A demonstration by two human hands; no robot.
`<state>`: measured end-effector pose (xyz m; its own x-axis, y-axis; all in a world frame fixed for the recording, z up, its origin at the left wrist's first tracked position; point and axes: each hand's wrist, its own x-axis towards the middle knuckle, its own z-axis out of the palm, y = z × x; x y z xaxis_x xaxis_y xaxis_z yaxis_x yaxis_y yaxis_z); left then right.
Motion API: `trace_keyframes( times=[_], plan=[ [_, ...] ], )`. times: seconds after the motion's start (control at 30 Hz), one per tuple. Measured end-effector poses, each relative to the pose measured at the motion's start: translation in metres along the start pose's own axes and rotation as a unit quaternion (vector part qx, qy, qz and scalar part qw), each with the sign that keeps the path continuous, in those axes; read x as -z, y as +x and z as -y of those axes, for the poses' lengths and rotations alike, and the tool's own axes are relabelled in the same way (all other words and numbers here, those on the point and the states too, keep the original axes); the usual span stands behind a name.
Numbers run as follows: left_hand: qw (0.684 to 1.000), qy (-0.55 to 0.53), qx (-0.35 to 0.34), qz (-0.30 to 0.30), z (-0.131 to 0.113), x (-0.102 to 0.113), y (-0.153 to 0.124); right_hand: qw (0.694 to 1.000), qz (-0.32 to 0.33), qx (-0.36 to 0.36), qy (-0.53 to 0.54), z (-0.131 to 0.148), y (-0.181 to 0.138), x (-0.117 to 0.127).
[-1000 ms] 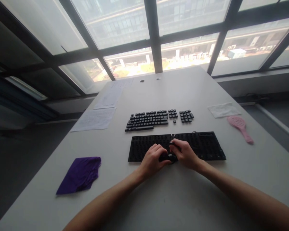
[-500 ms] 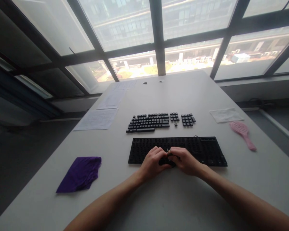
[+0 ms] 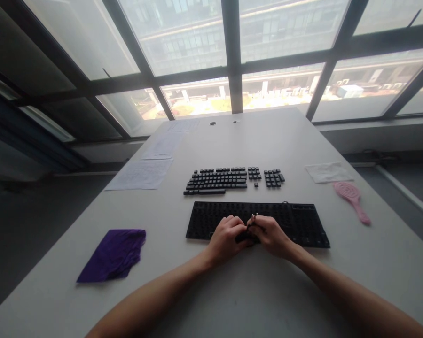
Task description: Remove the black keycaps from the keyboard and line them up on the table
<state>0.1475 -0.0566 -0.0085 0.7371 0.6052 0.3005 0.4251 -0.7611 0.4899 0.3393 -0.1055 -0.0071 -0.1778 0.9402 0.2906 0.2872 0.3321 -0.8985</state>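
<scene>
A black keyboard base (image 3: 296,223) with its keycaps taken off lies in front of me on the white table (image 3: 254,291). Both hands meet at its near edge. My left hand (image 3: 227,238) is curled, fingers pressed on a dark keycap (image 3: 246,238) between the hands. My right hand (image 3: 273,236) is closed round a small metal wire tool (image 3: 252,218) whose tip sticks up between the hands. The removed keycaps (image 3: 218,180) are laid out in keyboard order just beyond the base.
A purple cloth (image 3: 113,255) lies at the left. Paper sheets (image 3: 141,173) sit at the far left. A pink hairbrush (image 3: 350,197) and a white tissue (image 3: 327,172) are at the right. Large windows stand past the table's far edge.
The view shifted slightly. The wire tool, which stood higher above the base a second ago, has come down close between my hands. Both hands stay at the same spot.
</scene>
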Motion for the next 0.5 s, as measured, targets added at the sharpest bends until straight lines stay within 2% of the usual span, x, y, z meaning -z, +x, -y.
trace_keyframes(
  times=[0.13, 0.2, 0.37, 0.5],
  plan=[
    [0.998, -0.049, -0.007, -0.046, 0.0029, -0.0046, -0.0026, 0.995, -0.056, -0.063, 0.054, -0.0039, -0.0004, 0.0002],
    [0.995, -0.076, -0.01, -0.061, 0.0034, -0.0046, -0.0028, 0.993, -0.069, -0.067, 0.066, -0.0039, -0.0005, 0.0002],
    [0.988, -0.133, 0.015, -0.079, 0.0013, -0.0014, -0.0029, 0.997, -0.077, -0.013, 0.017, 0.0024, 0.0007, -0.0013],
    [0.985, -0.13, 0.049, -0.102, -0.0021, -0.0009, -0.0031, 0.994, -0.086, 0.041, -0.049, 0.0047, 0.0003, -0.0054]
  ],
)
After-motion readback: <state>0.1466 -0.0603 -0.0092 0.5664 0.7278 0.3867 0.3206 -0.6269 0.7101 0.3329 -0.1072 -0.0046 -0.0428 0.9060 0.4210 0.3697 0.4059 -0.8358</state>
